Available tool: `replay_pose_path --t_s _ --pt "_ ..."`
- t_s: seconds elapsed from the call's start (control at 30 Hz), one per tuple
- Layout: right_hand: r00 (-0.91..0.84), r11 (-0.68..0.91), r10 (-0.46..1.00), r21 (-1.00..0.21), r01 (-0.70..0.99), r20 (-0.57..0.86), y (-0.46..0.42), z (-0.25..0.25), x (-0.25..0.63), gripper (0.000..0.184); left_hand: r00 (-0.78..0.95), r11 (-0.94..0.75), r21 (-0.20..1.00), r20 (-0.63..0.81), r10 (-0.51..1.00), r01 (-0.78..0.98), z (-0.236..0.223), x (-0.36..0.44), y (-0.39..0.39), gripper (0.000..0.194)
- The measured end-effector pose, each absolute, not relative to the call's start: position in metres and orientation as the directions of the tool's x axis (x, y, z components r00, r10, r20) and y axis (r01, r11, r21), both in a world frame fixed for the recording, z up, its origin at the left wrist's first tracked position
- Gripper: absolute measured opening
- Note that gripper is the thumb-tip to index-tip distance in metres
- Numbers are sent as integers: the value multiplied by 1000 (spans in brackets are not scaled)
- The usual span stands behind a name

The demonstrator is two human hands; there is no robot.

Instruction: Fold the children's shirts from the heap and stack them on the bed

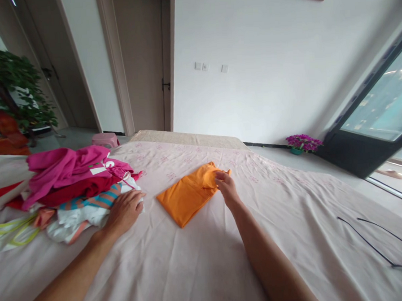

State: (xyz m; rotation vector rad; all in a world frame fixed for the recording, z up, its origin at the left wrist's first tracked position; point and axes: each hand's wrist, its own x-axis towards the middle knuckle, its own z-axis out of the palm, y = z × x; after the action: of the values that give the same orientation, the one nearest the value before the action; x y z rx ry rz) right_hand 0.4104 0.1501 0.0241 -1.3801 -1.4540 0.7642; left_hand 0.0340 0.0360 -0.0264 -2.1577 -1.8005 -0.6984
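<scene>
A folded orange garment (190, 193) lies in the middle of the pale bedspread, its lower part a neat rectangle and its far right end rumpled. At that rumpled end, my right hand (226, 186) is closed, pinching the fabric between thumb and fingers. My left hand (126, 212) rests palm down at the right edge of a clothes pile, touching white cloth, with its fingers stretched out. The pile holds a magenta garment (67, 168) with white print on top, a dark red cloth (78, 189) and a blue-and-orange striped piece (99, 198) beneath.
A pair of glasses (392, 264) lies on the bedspread (293, 235) at the right. Beyond the bed's edge are a pink stool (105, 140), a potted purple flower (303, 143) and a leafy plant (12, 88). Doors and a white wall stand behind.
</scene>
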Motion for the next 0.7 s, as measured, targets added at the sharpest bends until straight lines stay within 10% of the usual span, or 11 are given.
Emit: replay_pose_path --t_s 0.23,0.47,0.57,0.7 --pt "-204 178 979 -565 806 18 125 22 382 40 127 -223 129 512 849 966 -30 33 38 34" --pt "-895 178 433 -963 204 -109 95 67 373 47 130 -203 106 473 871 973 -30 31 38 36" --pt "-685 304 727 -868 393 -55 103 60 375 31 128 -199 104 471 873 974 -28 32 36 35" --pt "-251 275 961 -412 869 113 121 37 382 38 124 -203 116 480 869 972 -25 34 35 35"
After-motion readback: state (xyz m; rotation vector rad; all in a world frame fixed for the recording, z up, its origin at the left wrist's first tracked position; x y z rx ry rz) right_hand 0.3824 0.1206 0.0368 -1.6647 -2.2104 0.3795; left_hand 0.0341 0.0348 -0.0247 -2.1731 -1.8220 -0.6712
